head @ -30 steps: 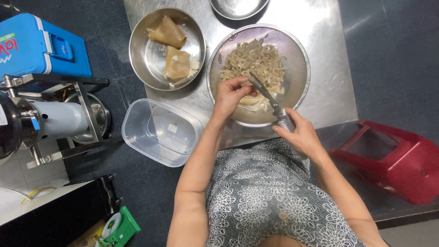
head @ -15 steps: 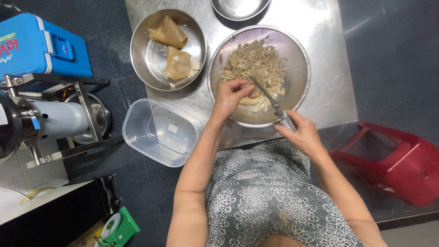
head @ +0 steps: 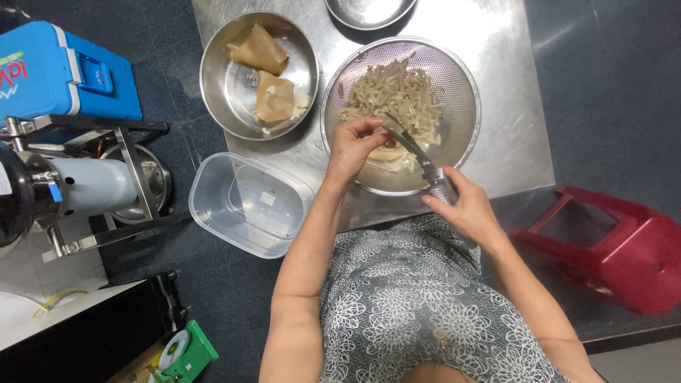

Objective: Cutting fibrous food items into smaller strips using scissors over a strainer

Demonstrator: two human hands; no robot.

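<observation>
Right hand (head: 464, 209) grips a knife (head: 415, 152) by its handle, blade over the mesh strainer (head: 461, 85) on the steel table (head: 511, 142). Left hand (head: 358, 142) pinches what appears to be pale strips (head: 397, 92) inside the strainer.

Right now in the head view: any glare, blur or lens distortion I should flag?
Head view: bright glare on the steel table at the top edge; softer sheen inside the steel bowl. Hands sharp: left hand and right hand on the knife show no motion blur. Wide-angle lens bends the frame edges. Dark floor corners are underexposed.
</observation>
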